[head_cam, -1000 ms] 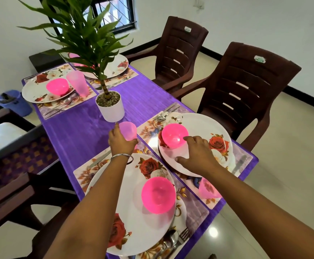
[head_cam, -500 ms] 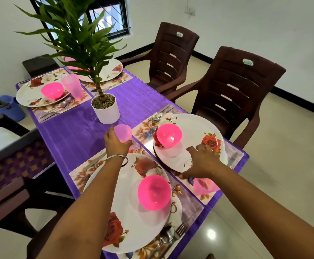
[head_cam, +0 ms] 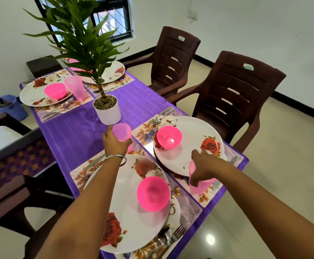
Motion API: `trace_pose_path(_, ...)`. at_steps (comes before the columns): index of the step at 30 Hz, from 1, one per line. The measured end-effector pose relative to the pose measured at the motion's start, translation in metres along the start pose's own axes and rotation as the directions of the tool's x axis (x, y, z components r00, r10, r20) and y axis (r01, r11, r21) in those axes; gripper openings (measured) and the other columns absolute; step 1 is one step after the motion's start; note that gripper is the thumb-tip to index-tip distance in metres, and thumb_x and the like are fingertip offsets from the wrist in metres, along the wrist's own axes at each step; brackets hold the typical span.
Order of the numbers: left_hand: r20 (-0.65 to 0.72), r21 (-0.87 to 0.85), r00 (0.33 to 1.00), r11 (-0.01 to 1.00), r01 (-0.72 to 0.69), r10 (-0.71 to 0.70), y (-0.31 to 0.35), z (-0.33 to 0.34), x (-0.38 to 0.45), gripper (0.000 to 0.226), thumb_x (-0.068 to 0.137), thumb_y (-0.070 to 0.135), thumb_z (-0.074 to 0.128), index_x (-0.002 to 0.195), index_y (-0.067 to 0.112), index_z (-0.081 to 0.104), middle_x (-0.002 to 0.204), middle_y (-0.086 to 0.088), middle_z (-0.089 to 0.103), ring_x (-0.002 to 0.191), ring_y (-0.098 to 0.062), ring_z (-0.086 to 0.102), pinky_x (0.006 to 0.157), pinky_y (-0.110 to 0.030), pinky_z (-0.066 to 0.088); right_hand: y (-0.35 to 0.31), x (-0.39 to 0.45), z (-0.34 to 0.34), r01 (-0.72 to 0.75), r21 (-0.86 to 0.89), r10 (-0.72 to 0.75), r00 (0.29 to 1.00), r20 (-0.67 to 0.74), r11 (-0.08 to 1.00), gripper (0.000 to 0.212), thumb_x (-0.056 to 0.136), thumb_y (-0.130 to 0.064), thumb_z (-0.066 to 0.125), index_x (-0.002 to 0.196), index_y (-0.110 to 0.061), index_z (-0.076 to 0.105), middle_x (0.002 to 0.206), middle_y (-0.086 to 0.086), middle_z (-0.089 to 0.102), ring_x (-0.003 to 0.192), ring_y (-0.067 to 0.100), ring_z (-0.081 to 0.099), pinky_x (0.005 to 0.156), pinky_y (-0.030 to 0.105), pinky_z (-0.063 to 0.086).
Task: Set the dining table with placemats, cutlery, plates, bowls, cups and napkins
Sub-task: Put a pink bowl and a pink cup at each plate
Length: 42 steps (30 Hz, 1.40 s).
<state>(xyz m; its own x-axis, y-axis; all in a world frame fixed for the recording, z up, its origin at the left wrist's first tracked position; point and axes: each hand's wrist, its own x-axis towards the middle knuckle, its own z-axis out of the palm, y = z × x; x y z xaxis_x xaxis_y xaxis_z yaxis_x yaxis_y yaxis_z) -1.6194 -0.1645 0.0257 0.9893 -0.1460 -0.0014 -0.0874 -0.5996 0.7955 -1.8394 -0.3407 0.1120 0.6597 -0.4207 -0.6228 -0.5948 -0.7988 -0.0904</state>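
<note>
My left hand [head_cam: 113,143] grips a pink cup [head_cam: 121,132] standing at the far corner of the near placemat [head_cam: 189,205]. My right hand [head_cam: 202,166] grips a second pink cup [head_cam: 202,186] on the right placemat [head_cam: 145,130], just below the right plate [head_cam: 191,146]. Each white rose-patterned plate carries a pink bowl: the near plate [head_cam: 126,212] holds one bowl [head_cam: 153,193], the right plate another [head_cam: 169,137]. A spoon and fork [head_cam: 171,235] lie at the near plate's right edge. More cutlery [head_cam: 161,116] lies beyond the right plate.
A potted plant [head_cam: 107,109] stands mid-table on the purple cloth [head_cam: 74,135], just beyond the left cup. Two far settings hold plates; one has a pink bowl [head_cam: 55,90] and pink cup [head_cam: 76,86]. Brown chairs [head_cam: 234,98] line the right side. A blue bin [head_cam: 8,105] sits on the floor.
My right hand moved off the right plate's rim down to the cup below it and closed on it. My left hand stayed on its cup.
</note>
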Motion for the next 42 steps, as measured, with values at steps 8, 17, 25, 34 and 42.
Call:
trace_pose_path(8, -0.059, -0.060, 0.998, 0.998, 0.011, -0.015, -0.019, -0.012, 0.004, 0.096, 0.059, 0.011, 0.089, 0.140, 0.004, 0.039, 0.136, -0.020, 0.044, 0.125, -0.037, 0.043, 0.102, -0.044, 0.038, -0.080, 0.039, -0.073, 0.369, 0.206, -0.250, 0.861, -0.443, 0.906, 0.087, 0.066, -0.032, 0.083, 0.138, -0.024, 0.034, 0.136, 0.011, 0.034, 0.124, 0.032, 0.039, 0.095, 0.040, 0.043)
trace_pose_path(17, -0.041, -0.071, 0.999, 0.997, -0.005, 0.002, -0.034, -0.009, 0.003, 0.092, 0.058, 0.007, 0.087, 0.138, 0.006, 0.041, 0.131, -0.018, 0.046, 0.122, -0.034, 0.045, 0.098, -0.035, 0.038, -0.137, 0.160, -0.055, 0.425, 0.116, -0.317, 0.806, -0.500, 0.898, 0.089, 0.070, -0.031, 0.081, 0.145, -0.020, 0.036, 0.136, 0.014, 0.037, 0.124, 0.035, 0.042, 0.103, 0.038, 0.038)
trace_pose_path(25, -0.011, -0.028, 1.000, 0.999, -0.016, 0.015, -0.029, -0.002, 0.004, 0.091, 0.063, 0.011, 0.084, 0.141, 0.012, 0.038, 0.134, -0.015, 0.042, 0.121, -0.035, 0.046, 0.098, -0.041, 0.041, -0.143, 0.189, -0.049, 0.354, 0.050, -0.293, 0.838, -0.460, 0.934, 0.086, 0.072, -0.035, 0.080, 0.145, -0.022, 0.036, 0.137, 0.014, 0.037, 0.120, 0.035, 0.048, 0.099, 0.040, 0.044)
trace_pose_path(34, 0.003, 0.014, 0.999, 0.999, -0.036, 0.036, -0.026, -0.009, 0.003, 0.093, 0.063, 0.015, 0.086, 0.143, 0.014, 0.037, 0.134, -0.013, 0.045, 0.123, -0.029, 0.045, 0.101, -0.040, 0.041, -0.138, 0.184, -0.040, 0.329, 0.002, -0.292, 0.843, -0.452, 0.944, 0.106, 0.071, -0.046, 0.078, 0.151, -0.016, 0.014, 0.158, 0.010, 0.013, 0.148, 0.033, 0.003, 0.114, 0.056, 0.015)
trace_pose_path(42, -0.066, -0.119, 0.970, 0.963, -0.242, 0.236, 0.028, -0.030, -0.053, 0.095, 0.060, 0.031, 0.083, 0.143, 0.017, 0.038, 0.131, -0.003, 0.046, 0.121, -0.021, 0.047, 0.099, -0.031, 0.039, -0.103, 0.098, -0.032, 0.797, 0.108, -0.646, 0.552, -0.527, 0.594, 0.093, 0.074, -0.014, 0.076, 0.150, -0.016, 0.023, 0.154, 0.010, 0.025, 0.143, 0.023, 0.019, 0.114, 0.033, 0.019)
